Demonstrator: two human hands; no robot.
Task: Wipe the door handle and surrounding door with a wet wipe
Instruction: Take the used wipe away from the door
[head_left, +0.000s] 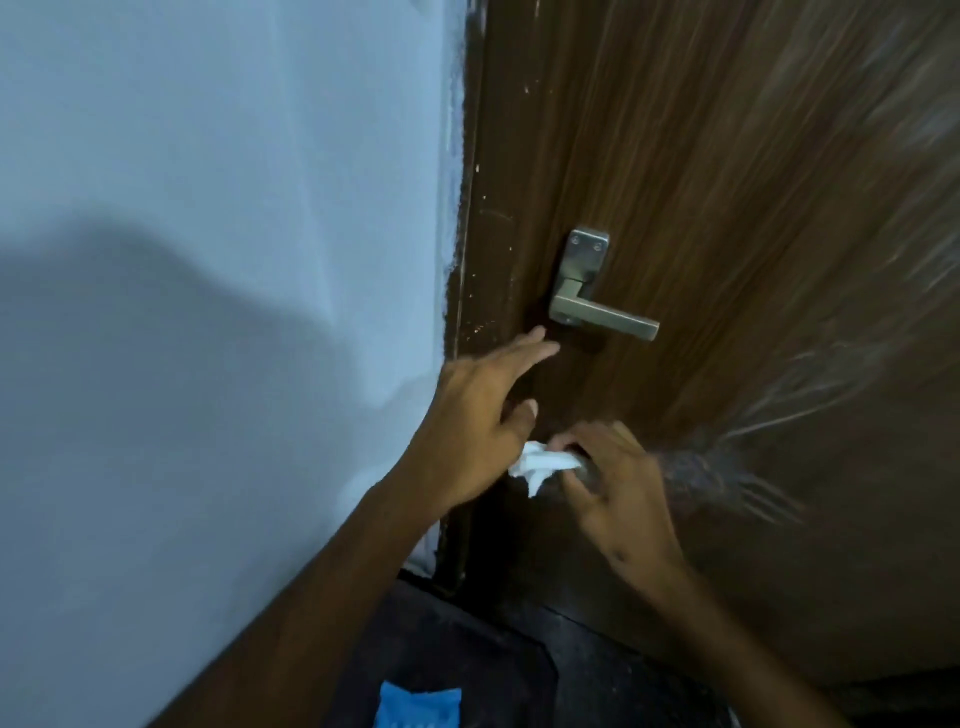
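The wet wipe (540, 462) is showing as a crumpled white wad, sitting at about 6 o'clock from the door handle (597, 291), a squared metal lever pointing toward 4 o'clock on the brown wood-grain door (727, 208). The right hand (613, 493) is pinching the wad between thumb and fingers. The left hand (483, 415) is lying open, fingers reaching toward 1 o'clock, tips just below the lever. A pale wall (208, 260) is filling the 9 o'clock side. A blue packet (418, 706) is resting at 6 o'clock on a dark surface.
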